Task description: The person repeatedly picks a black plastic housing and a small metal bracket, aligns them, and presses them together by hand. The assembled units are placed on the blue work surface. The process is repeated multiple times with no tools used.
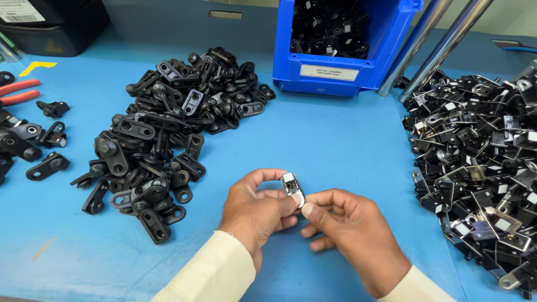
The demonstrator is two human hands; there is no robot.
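Left hand (pixel 258 206) and right hand (pixel 342 229) met at lower centre of the frame, both pinching one small metal clip (pixel 292 185) between thumbs and fingertips. Clip sat upright above the knuckles, silver face toward the camera, touching both hands. Neither hand was free; both were closed around that one piece.

Blue table (pixel 335 140) underneath. Left of centre: a big loose pile of black flat link parts (pixel 168 128), spreading from upper middle down toward the left wrist. Right edge: a second heap of black-and-silver bracket parts (pixel 475 168), same look as the clip in hand. Top centre: a blue bin (pixel 341 50) holding more dark parts. Two chrome tubes (pixel 430 45) leaned beside the bin. Far left: a few separate black pieces (pixel 33 145) and red-handled pliers (pixel 19 92).

Progress, my read: one piece in hand, apparently still being fitted or checked; couldn't tell if a black link was already joined to it. Both heaps were large, no clearly finished stack visible apart from maybe the few pieces at far left. So early going, most of the stock untouched.
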